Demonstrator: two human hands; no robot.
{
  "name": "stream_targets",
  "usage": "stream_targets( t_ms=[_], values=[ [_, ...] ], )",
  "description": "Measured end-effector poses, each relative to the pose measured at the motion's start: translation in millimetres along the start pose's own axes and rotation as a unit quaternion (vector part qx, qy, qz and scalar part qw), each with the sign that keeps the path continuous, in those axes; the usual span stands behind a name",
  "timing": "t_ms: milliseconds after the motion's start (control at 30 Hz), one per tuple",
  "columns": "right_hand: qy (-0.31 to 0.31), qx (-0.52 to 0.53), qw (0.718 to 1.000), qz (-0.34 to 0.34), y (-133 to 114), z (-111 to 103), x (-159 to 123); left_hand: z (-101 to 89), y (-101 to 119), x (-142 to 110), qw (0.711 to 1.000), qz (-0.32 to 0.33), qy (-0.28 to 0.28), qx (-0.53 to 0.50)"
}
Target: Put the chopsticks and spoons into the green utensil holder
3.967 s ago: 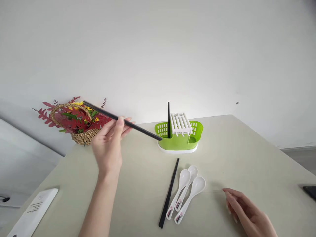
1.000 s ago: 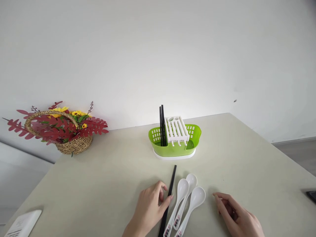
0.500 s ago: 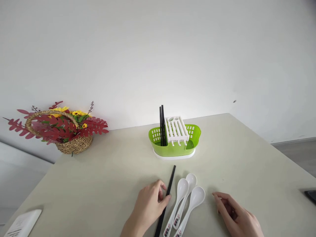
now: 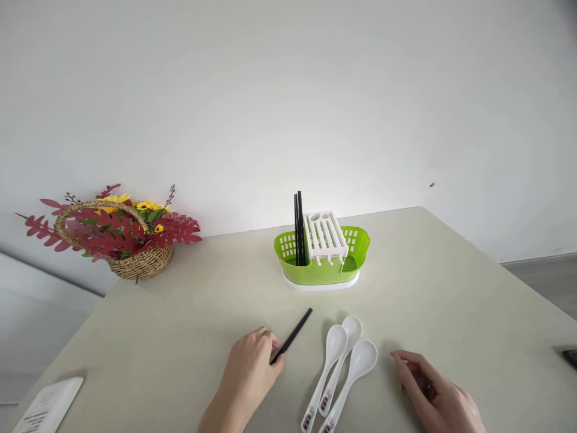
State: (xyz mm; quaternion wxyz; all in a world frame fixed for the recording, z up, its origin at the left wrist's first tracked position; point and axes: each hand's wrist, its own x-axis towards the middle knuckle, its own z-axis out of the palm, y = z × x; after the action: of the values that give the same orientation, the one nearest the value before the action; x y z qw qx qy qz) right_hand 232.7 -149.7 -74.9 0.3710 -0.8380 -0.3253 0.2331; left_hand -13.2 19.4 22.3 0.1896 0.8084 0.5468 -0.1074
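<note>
Black chopsticks point(image 4: 295, 332) are gripped in my left hand point(image 4: 252, 370), between thumb and fingers. Their thin ends point away toward the rack, and my hand hides the thick ends. Just right of them, three white spoons point(image 4: 363, 359) lie overlapping, bowls away from me and printed handles toward me. My right hand point(image 4: 437, 391) rests on the table to the right of the spoons, loosely curled with thumb and forefinger together and nothing visible in it. Beyond both hands stands a green utensil basket point(image 4: 311, 275); more black chopsticks point(image 4: 299, 228) stand upright in its left compartment.
A white slotted rack point(image 4: 325, 236) with hooks tops the green basket, which sits on a white base point(image 4: 321, 288). A wicker flower basket point(image 4: 144, 264) stands at the back left. A white object point(image 4: 49, 406) lies near left, a dark one point(image 4: 570, 357) at the right edge.
My left hand has moved left, taking the chopsticks away from the spoons and turning them to a steeper slant. My right hand stays in place; the view has shifted slightly.
</note>
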Motion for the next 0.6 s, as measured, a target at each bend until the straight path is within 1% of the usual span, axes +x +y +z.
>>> stream_targets(
  t_ms=[100, 200, 300, 433, 500, 567, 600],
  values=[
    [0.010, 0.000, 1.000, -0.002, -1, 0, 0, -1.2, 6, -2, 0.999, -0.004, -0.009, 0.040],
    [0.003, 0.003, 1.000, -0.002, -1, 0, 0, -0.5, 11, -3, 0.997, -0.002, -0.010, 0.072],
    [-0.001, 0.005, 1.000, -0.003, -1, -1, 0, 0.0, 11, -4, 0.997, 0.003, -0.010, 0.075],
    [-0.006, 0.005, 1.000, -0.004, 1, -1, 0, -2.3, 5, -7, 0.998, 0.003, 0.003, 0.061],
    [-0.005, 0.007, 1.000, -0.010, 1, -1, 0, -5.8, 1, -11, 1.000, -0.001, 0.022, 0.012],
    [-0.004, 0.017, 1.000, -0.016, 2, -2, 1, -11.0, -3, -16, 0.994, 0.008, 0.046, -0.096],
    [-0.007, 0.027, 0.999, -0.017, 1, -4, 1, -14.1, -4, -19, 0.984, 0.020, 0.056, -0.167]
  ],
)
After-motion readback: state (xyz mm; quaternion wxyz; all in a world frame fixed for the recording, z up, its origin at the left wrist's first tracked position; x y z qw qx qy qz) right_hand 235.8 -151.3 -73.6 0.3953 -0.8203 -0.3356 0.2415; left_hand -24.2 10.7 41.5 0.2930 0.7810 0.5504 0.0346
